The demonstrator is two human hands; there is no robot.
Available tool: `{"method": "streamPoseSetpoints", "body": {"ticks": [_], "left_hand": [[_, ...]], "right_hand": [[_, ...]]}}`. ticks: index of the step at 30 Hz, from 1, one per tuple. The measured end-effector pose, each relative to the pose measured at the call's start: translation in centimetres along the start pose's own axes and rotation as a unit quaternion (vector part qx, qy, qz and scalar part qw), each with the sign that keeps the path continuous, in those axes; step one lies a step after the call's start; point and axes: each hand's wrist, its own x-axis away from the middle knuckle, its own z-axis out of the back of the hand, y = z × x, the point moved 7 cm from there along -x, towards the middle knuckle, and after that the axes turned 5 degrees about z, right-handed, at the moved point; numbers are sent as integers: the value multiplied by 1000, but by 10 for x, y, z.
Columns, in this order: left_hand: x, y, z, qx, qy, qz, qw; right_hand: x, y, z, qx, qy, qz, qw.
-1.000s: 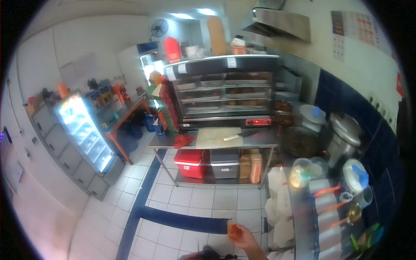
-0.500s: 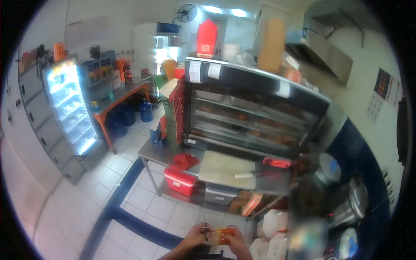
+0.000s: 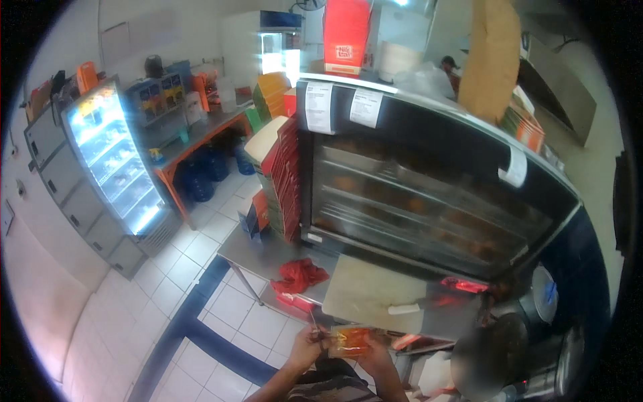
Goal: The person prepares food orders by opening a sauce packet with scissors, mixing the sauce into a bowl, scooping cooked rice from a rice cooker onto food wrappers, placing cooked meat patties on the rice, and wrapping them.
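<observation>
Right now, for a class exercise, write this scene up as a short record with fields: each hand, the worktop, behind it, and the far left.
Left hand: the left hand grips a thin dark tool, type unclear
Right hand: the right hand holds an orange packet
Worktop: steel table with a red cloth and, right of it, a cream board; a white handle lies on the board
Behind: dark-framed display cabinet, contents blurred
Far left: lit fridge beside grey lockers
</observation>
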Motion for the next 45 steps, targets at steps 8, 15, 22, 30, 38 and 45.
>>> {"method": "streamPoseSetpoints", "body": {"ticks": [8, 15, 22, 30, 38, 45], "left_hand": [[-67, 88, -7, -193, 59, -212, 956], [-113, 58, 5, -103, 43, -17, 994], [-155, 68, -13, -247, -29, -110, 962], [-177, 81, -34, -124, -150, -63, 979], [-204, 120, -20, -41, -92, -74, 992], [-194, 111, -20, -77, -153, -39, 985]], "right_hand": [[-107, -30, -14, 70, -112, -56, 990], [-127, -62, -37, 222, 63, 47, 972], [-130, -70, -22, 253, 129, 75, 956], [-131, -84, -30, 257, 228, 189, 920], [-133, -54, -17, 293, 205, 135, 924], [-136, -71, -28, 264, 232, 190, 917]]}}
